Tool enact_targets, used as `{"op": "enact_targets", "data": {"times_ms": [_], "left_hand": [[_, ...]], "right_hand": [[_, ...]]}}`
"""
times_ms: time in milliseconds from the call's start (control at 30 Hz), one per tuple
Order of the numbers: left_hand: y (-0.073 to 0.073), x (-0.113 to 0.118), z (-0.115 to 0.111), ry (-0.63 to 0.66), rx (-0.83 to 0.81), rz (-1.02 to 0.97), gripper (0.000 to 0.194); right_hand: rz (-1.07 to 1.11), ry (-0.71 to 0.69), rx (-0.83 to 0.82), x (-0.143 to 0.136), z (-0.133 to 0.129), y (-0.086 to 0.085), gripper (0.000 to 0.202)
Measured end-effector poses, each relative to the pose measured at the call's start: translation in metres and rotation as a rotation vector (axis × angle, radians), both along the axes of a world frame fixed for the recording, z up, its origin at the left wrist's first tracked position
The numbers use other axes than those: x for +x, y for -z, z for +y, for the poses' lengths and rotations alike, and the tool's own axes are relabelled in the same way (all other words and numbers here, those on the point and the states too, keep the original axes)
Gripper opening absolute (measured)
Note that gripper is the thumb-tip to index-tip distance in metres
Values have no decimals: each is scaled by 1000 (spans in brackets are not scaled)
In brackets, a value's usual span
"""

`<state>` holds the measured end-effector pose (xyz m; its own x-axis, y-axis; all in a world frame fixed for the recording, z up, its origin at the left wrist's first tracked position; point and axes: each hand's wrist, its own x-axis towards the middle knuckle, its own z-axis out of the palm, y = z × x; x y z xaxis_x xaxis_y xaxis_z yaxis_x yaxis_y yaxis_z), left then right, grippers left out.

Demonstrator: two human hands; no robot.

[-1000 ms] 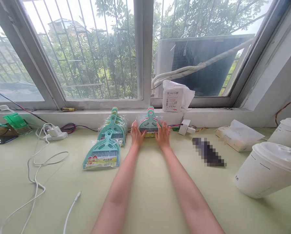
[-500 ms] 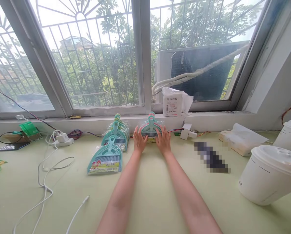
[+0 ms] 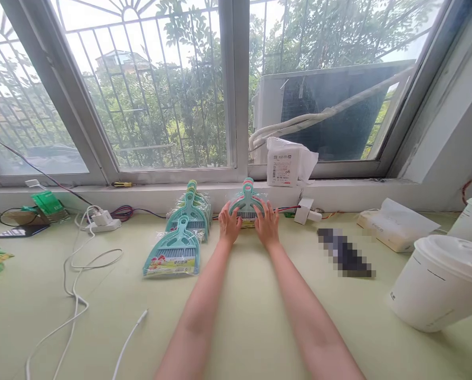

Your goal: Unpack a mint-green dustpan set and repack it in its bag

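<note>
A small stack of dustpan and brush sets [image 3: 248, 202] in clear wrapping leans upright against the wall under the sill, turquoise in front with pinkish-red behind. My left hand [image 3: 230, 224] grips its left side and my right hand [image 3: 267, 224] its right side, thumbs towards the front and fingers curving round the edges. To the left stands a row of similar wrapped sets [image 3: 188, 211], turquoise and yellow-green. In front of that row lies a turquoise dustpan and brush set [image 3: 172, 256] with a printed label, its handle pointing to the window.
White cables [image 3: 75, 279] trail across the left of the green table. A power adapter [image 3: 102, 219] and a phone [image 3: 23, 231] lie further back. On the right are a tissue pack [image 3: 396, 224], white lidded tubs [image 3: 441, 285] and a blurred-out dark object [image 3: 344, 252]. Another tissue pack [image 3: 283, 163] rests on the sill.
Both hands stay on the same stack; the fingers have shifted slightly around its edges. The whole view has moved a little with the head.
</note>
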<state>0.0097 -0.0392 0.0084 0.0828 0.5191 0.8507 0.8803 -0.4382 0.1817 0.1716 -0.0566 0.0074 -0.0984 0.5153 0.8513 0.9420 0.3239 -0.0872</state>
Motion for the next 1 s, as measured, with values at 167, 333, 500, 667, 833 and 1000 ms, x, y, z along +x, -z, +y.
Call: {"op": "enact_targets", "data": {"times_ms": [167, 333, 500, 667, 833, 1000], "left_hand": [[-4, 2, -5, 1, -20, -4, 33], [-5, 10, -52, 64, -111, -32, 31], [-1, 11, -129, 79, -197, -43, 37], [-10, -39, -176, -92, -240, -246, 42], [-7, -142, -216, -190, -523, -287, 40], [-4, -177, -261, -171, -670, -149, 34]], "right_hand": [[10, 8, 5, 3, 1, 1, 50], [131, -28, -20, 5, -21, -6, 53], [229, -53, -126, -4, -64, -5, 51], [14, -154, -263, -12, -124, 3, 44], [-76, -185, -341, -12, -188, 7, 39], [-38, -246, -390, -13, -228, 10, 37]]}}
